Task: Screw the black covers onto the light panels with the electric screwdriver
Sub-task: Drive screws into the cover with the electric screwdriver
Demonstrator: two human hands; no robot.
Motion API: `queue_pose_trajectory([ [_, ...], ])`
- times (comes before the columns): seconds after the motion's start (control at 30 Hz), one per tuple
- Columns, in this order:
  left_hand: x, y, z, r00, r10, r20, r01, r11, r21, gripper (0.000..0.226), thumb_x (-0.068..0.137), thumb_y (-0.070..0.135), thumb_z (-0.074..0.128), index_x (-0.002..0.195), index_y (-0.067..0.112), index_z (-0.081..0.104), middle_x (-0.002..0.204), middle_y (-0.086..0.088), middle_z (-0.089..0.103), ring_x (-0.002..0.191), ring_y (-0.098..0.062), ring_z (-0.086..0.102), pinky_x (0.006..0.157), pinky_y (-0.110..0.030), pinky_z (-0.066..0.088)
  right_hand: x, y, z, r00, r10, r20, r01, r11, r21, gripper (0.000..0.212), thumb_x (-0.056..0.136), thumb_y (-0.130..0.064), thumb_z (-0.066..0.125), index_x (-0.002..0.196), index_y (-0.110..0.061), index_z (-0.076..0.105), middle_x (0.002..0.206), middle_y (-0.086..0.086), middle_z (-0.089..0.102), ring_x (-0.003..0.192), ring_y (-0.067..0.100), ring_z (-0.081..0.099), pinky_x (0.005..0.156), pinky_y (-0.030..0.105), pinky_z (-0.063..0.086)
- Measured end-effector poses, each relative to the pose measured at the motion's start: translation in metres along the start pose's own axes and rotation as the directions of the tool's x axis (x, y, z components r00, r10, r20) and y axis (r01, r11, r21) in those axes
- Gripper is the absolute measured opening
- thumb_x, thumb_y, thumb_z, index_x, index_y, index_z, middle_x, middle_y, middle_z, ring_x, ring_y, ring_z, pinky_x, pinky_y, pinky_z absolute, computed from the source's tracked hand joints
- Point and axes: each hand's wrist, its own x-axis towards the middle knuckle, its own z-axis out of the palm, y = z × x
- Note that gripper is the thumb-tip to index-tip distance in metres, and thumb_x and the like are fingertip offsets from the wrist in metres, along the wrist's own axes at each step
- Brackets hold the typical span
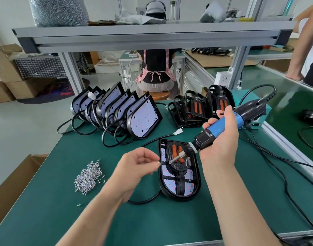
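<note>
One light panel (168,185), one black cover (181,165), right hand (221,146) gripping electric screwdriver (216,130), left hand (134,168) pinching screw (158,162)

Screwdriver cable (285,188) beyond lower-right edge

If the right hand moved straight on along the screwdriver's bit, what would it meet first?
Probably the black cover on the panel, just under the screwdriver tip; depth is unclear, and the left hand lies just beyond.

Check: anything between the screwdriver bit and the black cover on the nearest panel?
Nothing visible. The right hand holds the electric screwdriver, its bit over the black cover. The left hand pinches what looks like a screw beside the panel's left edge.
</note>
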Motion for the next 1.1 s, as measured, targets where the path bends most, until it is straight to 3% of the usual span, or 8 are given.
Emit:
queue_pose_trajectory([
  [0.3,-0.002,-0.005,0.015,0.996,-0.077,0.039,0.083,0.978,-0.191,0.013,0.087,-0.011,0.064,0.090,0.000,0.068,0.079,-0.014,0.073,0.066,-0.013,0.067,0.063,-0.018,0.054,-0.014,-0.003,0.011,0.998,-0.013,0.054,0.015,0.999,-0.040,0.021,0.094,-0.033,0.070,0.103,-0.018,0.059,0.061,-0.005,0.055,0.052,0.010,0.054,0.053,0.021,0.049],
  [0.9,-0.002,-0.004,0.017,0.993,-0.069,0.099,0.091,0.968,-0.234,0.022,0.086,-0.012,0.064,0.083,0.007,0.073,0.083,-0.017,0.073,0.070,-0.016,0.067,0.065,-0.020,0.055,-0.010,-0.002,0.010,0.999,-0.027,0.040,0.031,0.996,-0.088,0.026,0.094,-0.035,0.069,0.110,-0.016,0.060,0.062,-0.005,0.055,0.053,0.011,0.055,0.054,0.020,0.050],
  [1.1,-0.002,-0.007,0.022,0.999,-0.015,0.036,0.021,0.986,-0.168,0.023,0.084,-0.011,0.068,0.080,0.011,0.074,0.084,-0.017,0.072,0.073,-0.018,0.067,0.068,-0.020,0.054,-0.011,-0.003,0.010,0.999,-0.031,0.034,0.034,0.995,-0.097,0.025,0.095,-0.034,0.069,0.109,-0.015,0.059,0.063,-0.002,0.054,0.053,0.012,0.054,0.053,0.019,0.048],
])
